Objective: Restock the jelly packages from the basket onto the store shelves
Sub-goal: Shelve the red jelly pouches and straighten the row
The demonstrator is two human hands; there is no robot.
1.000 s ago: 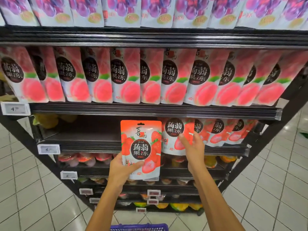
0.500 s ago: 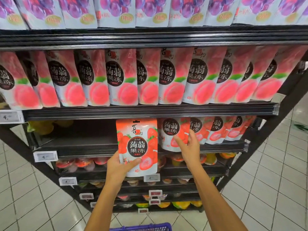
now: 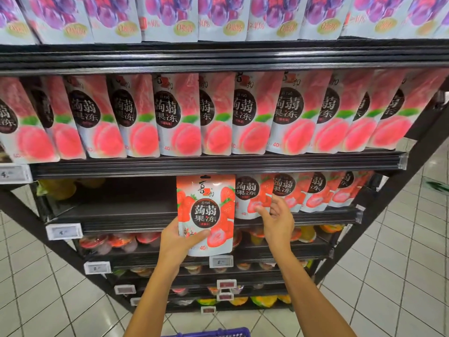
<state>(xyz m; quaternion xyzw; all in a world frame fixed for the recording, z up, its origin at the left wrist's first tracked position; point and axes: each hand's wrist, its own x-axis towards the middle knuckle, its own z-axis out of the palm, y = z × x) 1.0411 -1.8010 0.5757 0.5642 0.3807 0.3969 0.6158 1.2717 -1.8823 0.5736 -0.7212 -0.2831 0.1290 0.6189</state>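
My left hand point(image 3: 178, 242) grips the lower left corner of a red-and-white strawberry jelly pouch point(image 3: 206, 210) and holds it upright in front of the third shelf point(image 3: 126, 215). The pouch stands just left of a row of matching strawberry pouches point(image 3: 313, 193) on that shelf. My right hand point(image 3: 277, 221) hovers with fingers spread in front of the leftmost shelved pouch point(image 3: 250, 195), holding nothing. The blue basket's rim point(image 3: 213, 333) shows at the bottom edge.
Peach jelly pouches point(image 3: 179, 115) fill the shelf above, grape ones point(image 3: 170, 18) the top shelf. The third shelf's left half is bare, with yellow packs point(image 3: 58, 188) at its far left. Jelly cups point(image 3: 116, 240) line the lower shelves. White floor tiles point(image 3: 388, 276) surround the rack.
My left hand has carried the pouch up and closer to the shelved row. My right hand has let go of the shelved pouch's edge and drawn back slightly, fingers spread.
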